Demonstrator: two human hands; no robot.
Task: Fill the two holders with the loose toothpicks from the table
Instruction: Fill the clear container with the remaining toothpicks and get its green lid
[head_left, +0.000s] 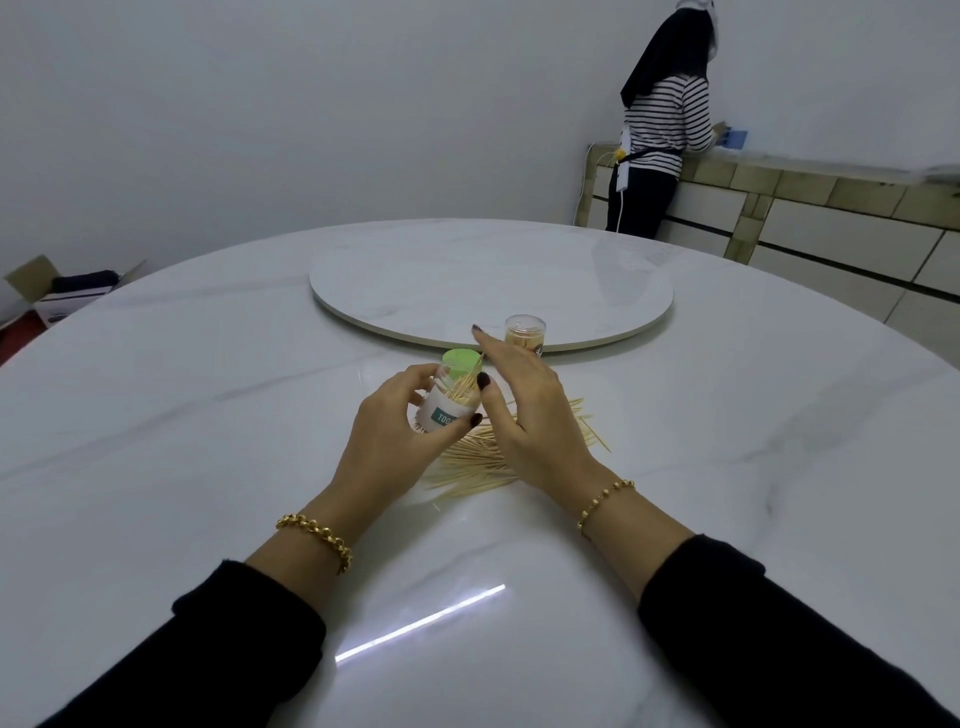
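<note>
Loose toothpicks (483, 457): lay fanned in a pale heap on white marble table (208, 395); heap used as ref. point throughout. L hand (395, 421): sat just L of heap, fingers and thumb curled round green-ended holder (449, 400). Gripped it tilted over heap's far-L edge, green end pointing away from wearer, white label w/ letters "TOO" facing up, a bundle of sticks visible through the clear wall. R hand (524, 410): hung over heap's middle and hid part of it. Fingers stretched nearly straight, forefinger raised, thumb tip close against holder's clear part. One stick showed betw. thumb and forefinger; could not tell whether pinched or merely touched. Second holder (525, 332): stood upright beyond heap, behind R hand's fingers, clear, partly filled w/ sticks, touching or just beside rim of round turntable (491, 280); exact contact not resolvable. Turntable lay farther beyond heap, at table centre. Gold chain bracelets (317, 540) and black sleeves (249, 623) sat on both wrists and forearms, nearer wearer than heap. Bright strip of reflected light (421, 621) lay on tabletop, also on wearer's side of heap. Far beyond heap and to R: person in striped top (665, 124) stood at pale sideboard (831, 218), back turned. Far L of heap, off table: open cardboard box (62, 286).
</note>
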